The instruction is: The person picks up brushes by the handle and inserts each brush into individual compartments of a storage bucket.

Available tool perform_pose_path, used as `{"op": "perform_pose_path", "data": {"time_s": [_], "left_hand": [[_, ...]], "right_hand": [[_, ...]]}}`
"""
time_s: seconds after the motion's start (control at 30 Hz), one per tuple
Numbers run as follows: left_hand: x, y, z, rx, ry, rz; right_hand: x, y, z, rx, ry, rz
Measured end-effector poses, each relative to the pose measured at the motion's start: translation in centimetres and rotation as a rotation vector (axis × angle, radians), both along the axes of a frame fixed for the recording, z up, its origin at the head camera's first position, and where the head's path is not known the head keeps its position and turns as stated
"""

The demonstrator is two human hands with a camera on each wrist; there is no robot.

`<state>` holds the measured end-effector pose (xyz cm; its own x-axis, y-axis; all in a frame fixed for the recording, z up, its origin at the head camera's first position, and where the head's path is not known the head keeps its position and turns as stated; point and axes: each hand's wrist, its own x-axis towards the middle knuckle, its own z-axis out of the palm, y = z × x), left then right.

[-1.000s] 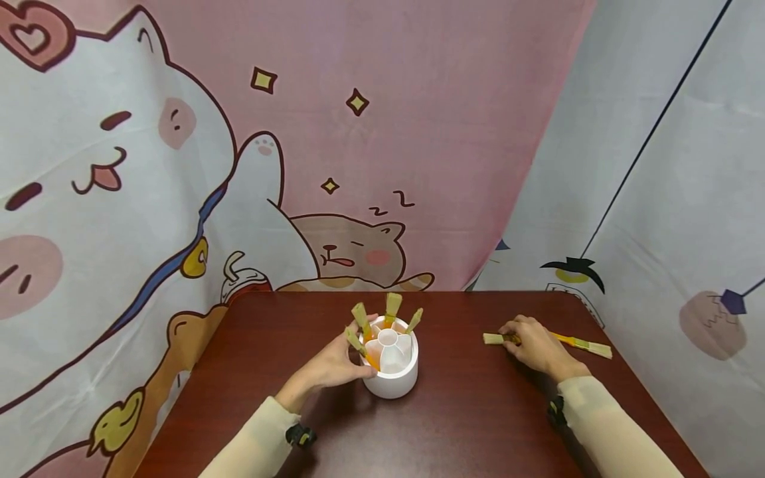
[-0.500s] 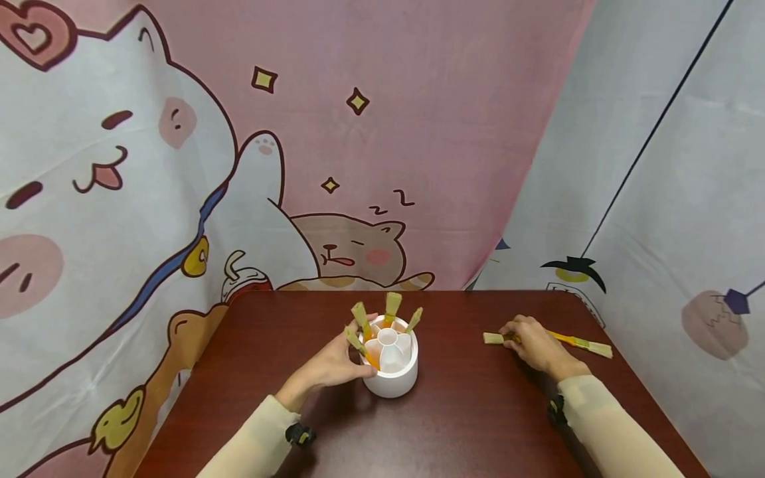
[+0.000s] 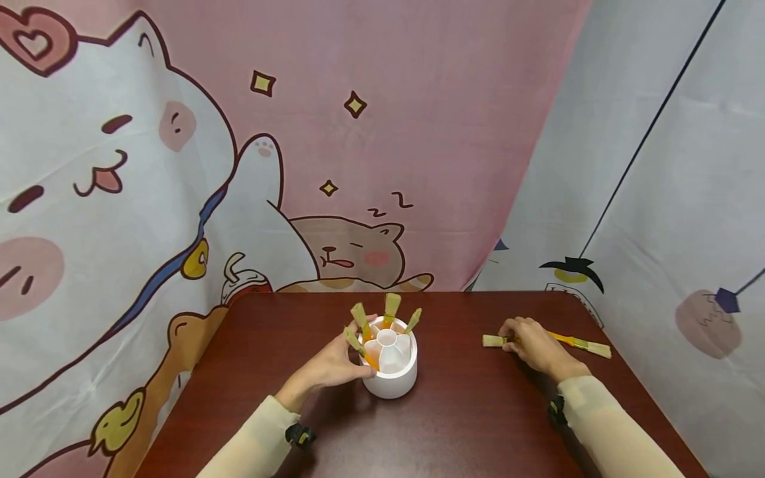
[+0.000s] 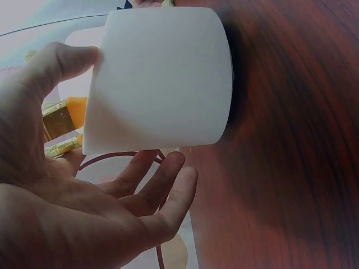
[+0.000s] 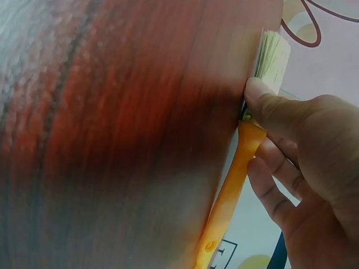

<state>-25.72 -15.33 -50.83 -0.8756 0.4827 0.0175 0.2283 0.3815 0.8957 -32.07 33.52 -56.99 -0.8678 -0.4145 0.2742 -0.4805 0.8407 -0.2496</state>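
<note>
A white round brush holder with petal-shaped compartments stands on the table in the head view. Several brushes with pale bristles stand bristle-up in it, leaning outward. My left hand holds the holder from its left side. In the left wrist view, the thumb touches the rim and the fingers curve along the far side. Over at the right, my right hand pinches a paintbrush near its ferrule. That brush has a yellow-orange handle and lies along the tabletop, bristles pointing left in the head view.
Another paintbrush lies right of my right hand, bristles to the right; the hand hides part of it. The dark red-brown table ends at a cartoon-printed backdrop behind and at the sides.
</note>
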Motion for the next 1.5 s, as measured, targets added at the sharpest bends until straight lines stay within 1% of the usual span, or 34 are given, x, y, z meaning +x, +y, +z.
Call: {"op": "perform_pose_path", "data": {"time_s": [0.1,0.17,0.3,0.4,0.53,0.6,0.73,1.03,1.2,1.5], "left_hand": [[0.0,0.1,0.0,-0.005,0.01,0.001],[0.0,0.1,0.0,-0.006,0.01,0.005],[0.2,0.2,0.0,-0.014,0.003,0.023],[0.3,0.3,-0.1,-0.01,0.001,0.03],[0.4,0.3,-0.2,-0.007,0.001,0.028],[0.4,0.3,-0.2,-0.005,0.0,0.022],[0.4,0.3,-0.3,-0.002,0.008,0.01],[0.3,0.4,-0.1,0.002,0.007,0.015],[0.3,0.3,-0.1,0.006,0.009,0.011],[0.2,0.4,-0.2,0.006,0.003,0.013]], "right_hand": [[0.0,0.1,-0.1,-0.026,0.027,0.026],[0.0,0.2,-0.1,-0.034,0.027,0.035],[0.0,0.3,-0.1,-0.034,-0.005,0.035],[0.1,0.4,-0.1,-0.028,-0.046,0.019],[0.4,0.5,0.0,-0.014,-0.079,-0.003],[0.6,0.5,0.1,-0.009,-0.082,-0.004],[0.9,0.4,0.3,-0.015,-0.075,-0.007],[1.3,-0.1,0.7,-0.056,-0.034,0.011],[1.6,-0.5,0.9,-0.071,-0.022,0.006],[2.0,-1.3,1.5,-0.109,0.004,0.01]]}}
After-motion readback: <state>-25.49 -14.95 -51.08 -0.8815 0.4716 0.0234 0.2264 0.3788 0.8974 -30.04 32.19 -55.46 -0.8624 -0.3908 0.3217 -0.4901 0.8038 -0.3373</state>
